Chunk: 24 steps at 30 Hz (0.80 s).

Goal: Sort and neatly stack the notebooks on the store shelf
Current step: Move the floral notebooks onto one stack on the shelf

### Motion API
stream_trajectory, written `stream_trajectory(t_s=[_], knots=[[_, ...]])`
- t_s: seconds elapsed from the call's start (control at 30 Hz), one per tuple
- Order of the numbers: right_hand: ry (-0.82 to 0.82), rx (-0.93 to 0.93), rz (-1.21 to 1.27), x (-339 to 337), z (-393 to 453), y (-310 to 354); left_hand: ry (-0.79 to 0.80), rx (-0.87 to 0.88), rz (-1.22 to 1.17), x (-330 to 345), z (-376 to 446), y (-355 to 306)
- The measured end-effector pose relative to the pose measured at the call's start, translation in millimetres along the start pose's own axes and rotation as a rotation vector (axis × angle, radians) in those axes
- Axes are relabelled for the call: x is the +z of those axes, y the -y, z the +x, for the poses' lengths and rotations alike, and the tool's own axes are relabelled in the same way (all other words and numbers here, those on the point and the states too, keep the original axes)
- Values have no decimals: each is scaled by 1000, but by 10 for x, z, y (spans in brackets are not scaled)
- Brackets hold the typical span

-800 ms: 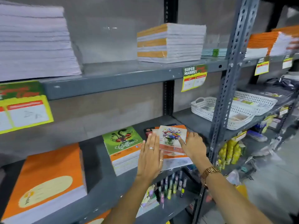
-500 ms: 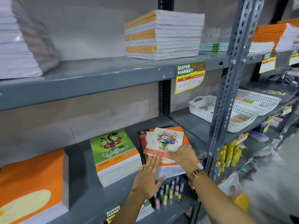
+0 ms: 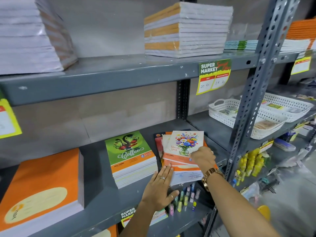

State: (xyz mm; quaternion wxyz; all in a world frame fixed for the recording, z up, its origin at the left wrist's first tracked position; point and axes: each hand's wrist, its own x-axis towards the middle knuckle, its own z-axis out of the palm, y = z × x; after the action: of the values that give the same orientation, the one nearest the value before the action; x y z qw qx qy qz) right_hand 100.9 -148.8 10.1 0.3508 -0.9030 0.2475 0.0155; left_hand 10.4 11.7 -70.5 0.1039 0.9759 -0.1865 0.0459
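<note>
A loose, fanned pile of notebooks [image 3: 185,175] lies on the middle grey shelf [image 3: 102,194]. On top is a flower-cover notebook [image 3: 184,144], askew. My right hand [image 3: 202,158] pinches the lower right corner of that flower notebook. My left hand [image 3: 159,187] lies flat, fingers together, against the pile's front left edge. To the left stands a tidy stack of green "Coffee" notebooks [image 3: 131,158], and farther left a thick orange stack [image 3: 41,187].
The upper shelf carries wrapped white and orange notebook packs [image 3: 186,29] and a tall white stack [image 3: 25,35]. White perforated baskets [image 3: 222,110] sit to the right behind a slotted upright post [image 3: 253,93]. Small marker pens [image 3: 184,197] stand on the shelf below the pile.
My left hand slid down from the top of the pile to its front left edge. My right hand moved onto the flower notebook's corner. The view shifted left and closer.
</note>
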Motion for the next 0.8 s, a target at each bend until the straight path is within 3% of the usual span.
stream_trajectory(t_s=[0.13,0.3,0.4,0.5,0.63,0.8], knots=[[-80,-51,247,-113,-204,254,70,-15,-29,-101,-181,30],[-265,-207,314,-328,-628,637,154,-54,8,-211,-489,143],[-285,-263,398,-383,-798,809,173,-68,44,-254,-651,232],[-160,-305,442,-280,-853,989,164,-104,44,-266,-811,345],[127,-308,482,122,-826,1161,159,-149,43,-349,-1030,418],[298,-332,366,581,-860,1216,164,-183,-7,-415,-1236,434]])
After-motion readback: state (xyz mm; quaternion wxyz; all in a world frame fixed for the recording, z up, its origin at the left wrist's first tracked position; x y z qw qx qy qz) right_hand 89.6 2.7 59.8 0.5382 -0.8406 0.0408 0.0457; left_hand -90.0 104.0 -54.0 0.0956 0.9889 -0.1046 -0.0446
